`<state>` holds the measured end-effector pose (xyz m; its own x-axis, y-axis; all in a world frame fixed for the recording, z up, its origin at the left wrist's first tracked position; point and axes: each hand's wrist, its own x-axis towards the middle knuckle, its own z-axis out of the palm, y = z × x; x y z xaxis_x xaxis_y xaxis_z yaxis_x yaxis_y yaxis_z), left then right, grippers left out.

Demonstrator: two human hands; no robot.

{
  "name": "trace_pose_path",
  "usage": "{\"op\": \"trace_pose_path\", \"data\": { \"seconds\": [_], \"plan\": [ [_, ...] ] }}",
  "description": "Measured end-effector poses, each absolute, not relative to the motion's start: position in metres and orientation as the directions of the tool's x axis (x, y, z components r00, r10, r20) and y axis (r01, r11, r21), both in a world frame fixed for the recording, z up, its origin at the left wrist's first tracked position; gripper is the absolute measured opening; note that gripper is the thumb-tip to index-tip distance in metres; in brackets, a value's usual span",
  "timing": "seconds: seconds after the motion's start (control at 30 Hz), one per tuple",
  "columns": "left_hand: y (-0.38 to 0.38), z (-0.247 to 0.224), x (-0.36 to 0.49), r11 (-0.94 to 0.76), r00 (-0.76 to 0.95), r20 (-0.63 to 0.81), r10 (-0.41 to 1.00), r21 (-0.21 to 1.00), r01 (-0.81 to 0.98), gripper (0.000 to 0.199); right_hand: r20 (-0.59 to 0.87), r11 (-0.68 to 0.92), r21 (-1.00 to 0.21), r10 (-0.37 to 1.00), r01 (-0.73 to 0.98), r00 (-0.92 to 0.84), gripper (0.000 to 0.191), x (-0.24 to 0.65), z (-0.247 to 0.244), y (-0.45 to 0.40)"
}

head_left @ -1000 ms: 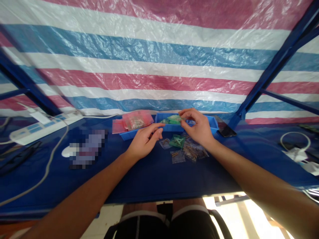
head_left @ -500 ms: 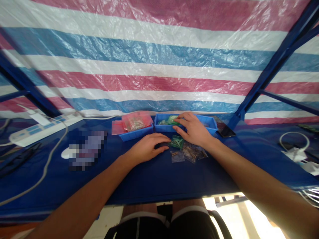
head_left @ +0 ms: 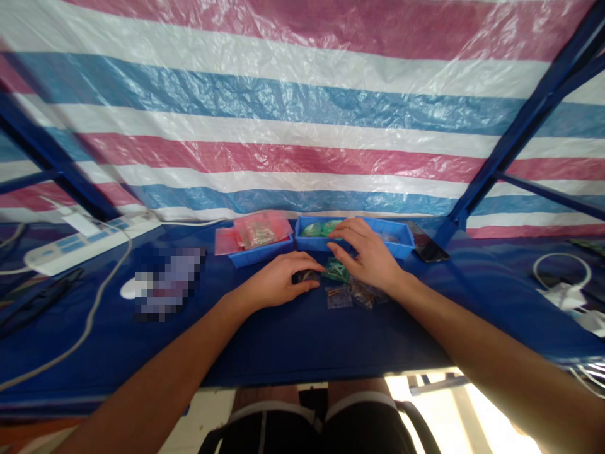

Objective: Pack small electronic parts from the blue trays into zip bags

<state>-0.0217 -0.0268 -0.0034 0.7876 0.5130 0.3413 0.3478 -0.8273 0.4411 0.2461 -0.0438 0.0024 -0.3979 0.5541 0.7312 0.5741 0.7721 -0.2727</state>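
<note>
- While both hands work at a blue-covered table [head_left: 293, 340], the left hand [head_left: 276, 282] lies curled, its fingers over one dark packet [head_left: 306, 275]; whether it grips the packet cannot be told.
- Right hand [head_left: 368, 255] spread wide and holding nothing, its fingers [head_left: 341, 234] reaching over the near wall of a tray, just above one green packet [head_left: 338, 272].
- Two blue trays stand beyond the hands: the left tray [head_left: 259, 257] under a pink packet [head_left: 259, 230], the right tray [head_left: 392, 244] with green packets [head_left: 314, 230] inside, their number hard to tell.
- Two or more clear packets [head_left: 339, 297] lie on the table just below the right hand.
- One phone [head_left: 432, 252] sits beside the right tray; one power strip [head_left: 80, 243] lies well to the left.
</note>
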Motion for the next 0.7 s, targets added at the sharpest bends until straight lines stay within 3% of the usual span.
{"op": "trace_pose_path", "data": {
  "seconds": [0.3,0.5,0.7],
  "plan": [
    [-0.029,-0.003,-0.019,-0.737,0.697,0.357,0.622,0.569,0.366,0.025,0.748,0.789,-0.32,0.55,0.524,-0.372,0.013,0.243,0.001,-0.047],
    [-0.033,0.004,-0.018,-0.776,0.55,0.565,0.616,0.556,0.298,0.018,0.726,0.794,-0.371,0.572,0.482,-0.382,0.02,0.238,0.002,-0.052],
    [-0.035,0.007,-0.014,-0.771,0.414,0.654,0.633,0.581,0.262,0.012,0.575,0.684,-0.637,0.728,0.355,-0.373,0.036,0.226,-0.007,-0.057]
  ]
}}
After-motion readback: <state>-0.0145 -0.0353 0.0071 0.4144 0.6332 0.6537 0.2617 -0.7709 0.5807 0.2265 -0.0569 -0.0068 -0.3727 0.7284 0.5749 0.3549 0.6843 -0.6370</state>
